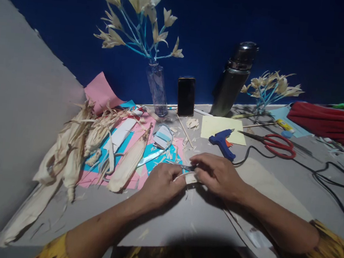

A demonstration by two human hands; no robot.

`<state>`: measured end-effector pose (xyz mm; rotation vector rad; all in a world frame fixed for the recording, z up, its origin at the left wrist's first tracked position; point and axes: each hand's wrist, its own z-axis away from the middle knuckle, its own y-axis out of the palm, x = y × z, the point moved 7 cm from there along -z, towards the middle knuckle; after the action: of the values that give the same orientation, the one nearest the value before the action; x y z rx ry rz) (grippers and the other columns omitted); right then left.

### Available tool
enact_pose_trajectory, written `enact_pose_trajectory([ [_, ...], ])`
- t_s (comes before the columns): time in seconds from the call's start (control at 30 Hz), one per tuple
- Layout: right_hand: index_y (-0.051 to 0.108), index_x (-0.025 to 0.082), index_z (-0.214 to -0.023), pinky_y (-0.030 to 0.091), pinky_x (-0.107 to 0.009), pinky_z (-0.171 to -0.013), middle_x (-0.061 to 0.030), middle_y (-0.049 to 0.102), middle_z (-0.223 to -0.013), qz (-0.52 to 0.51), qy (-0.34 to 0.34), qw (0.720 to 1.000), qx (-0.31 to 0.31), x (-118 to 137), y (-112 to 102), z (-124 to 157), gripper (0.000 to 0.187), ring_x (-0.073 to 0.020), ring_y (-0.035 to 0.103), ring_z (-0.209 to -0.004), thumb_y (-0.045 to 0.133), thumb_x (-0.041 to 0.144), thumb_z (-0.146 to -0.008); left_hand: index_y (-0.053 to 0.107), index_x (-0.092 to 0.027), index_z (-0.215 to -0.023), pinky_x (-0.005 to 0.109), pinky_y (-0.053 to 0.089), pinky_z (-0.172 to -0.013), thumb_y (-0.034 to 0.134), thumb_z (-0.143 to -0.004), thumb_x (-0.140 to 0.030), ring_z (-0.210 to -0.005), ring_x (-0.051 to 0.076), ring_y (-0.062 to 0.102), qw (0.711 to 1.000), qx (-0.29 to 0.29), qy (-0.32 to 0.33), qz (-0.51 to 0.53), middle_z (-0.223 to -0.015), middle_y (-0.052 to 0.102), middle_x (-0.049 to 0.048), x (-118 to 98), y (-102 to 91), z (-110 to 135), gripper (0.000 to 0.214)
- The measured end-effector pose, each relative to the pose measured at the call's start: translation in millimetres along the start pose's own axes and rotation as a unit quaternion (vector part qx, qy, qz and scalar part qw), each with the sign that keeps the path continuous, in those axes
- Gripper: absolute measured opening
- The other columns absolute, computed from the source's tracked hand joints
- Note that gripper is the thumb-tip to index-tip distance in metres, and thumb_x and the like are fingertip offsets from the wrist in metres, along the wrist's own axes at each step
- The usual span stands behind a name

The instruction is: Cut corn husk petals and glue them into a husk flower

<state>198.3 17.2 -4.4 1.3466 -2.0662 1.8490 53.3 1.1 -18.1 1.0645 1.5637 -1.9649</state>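
Observation:
Between my two hands is a short pale strip of corn husk [190, 178]. My left hand [164, 184] pinches its left end between thumb and fingers. At its right end, the curled fingers of my right hand [216, 174] are closed on it. A slim metal blade [180, 164], like that of small scissors, points left from beneath my right fingers; whether they grip it is hidden. Just beyond lie husk scraps on blue paper [152, 165] and a roll of pale blue ribbon [163, 136].
Dried corn husks [63, 151] are heaped on the left. Behind stand a vase [157, 89] of husk flowers, a phone [186, 96] and a flask [234, 80]. A blue glue gun [222, 142], red-handled scissors [279, 146] and a black cord [322, 172] lie to the right.

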Motion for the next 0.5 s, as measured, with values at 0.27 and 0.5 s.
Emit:
enact_pose_trajectory([
  [0.27, 0.068, 0.018, -0.070, 0.030, -0.031, -0.062, -0.0050, 0.068, -0.066, 0.132, -0.084, 0.987, 0.023, 14.3, 19.0, 6.3, 0.024, -0.0166, 0.055, -0.061, 0.054, 0.026, -0.088, 0.040, -0.020, -0.051, 0.028, 0.027, -0.053, 0.046, -0.079, -0.023, -0.051, 0.011, 0.036, 0.999, 0.034, 0.024, 0.011, -0.051, 0.036, -0.0038, -3.9, 10.0, -1.4, 0.029],
  [0.5, 0.073, 0.017, -0.088, 0.037, -0.026, -0.062, -0.0046, 0.074, -0.080, -0.031, 0.111, 0.993, -0.021, -30.5, -10.2, -4.0, 0.019, -0.0172, 0.062, -0.069, 0.054, 0.023, -0.089, 0.046, -0.019, -0.050, 0.028, 0.028, -0.052, 0.047, -0.080, -0.025, -0.051, 0.012, 0.042, 0.998, 0.011, -0.028, 0.052, -0.049, 0.046, -0.0017, 3.8, 1.4, 1.6, 0.031],
])
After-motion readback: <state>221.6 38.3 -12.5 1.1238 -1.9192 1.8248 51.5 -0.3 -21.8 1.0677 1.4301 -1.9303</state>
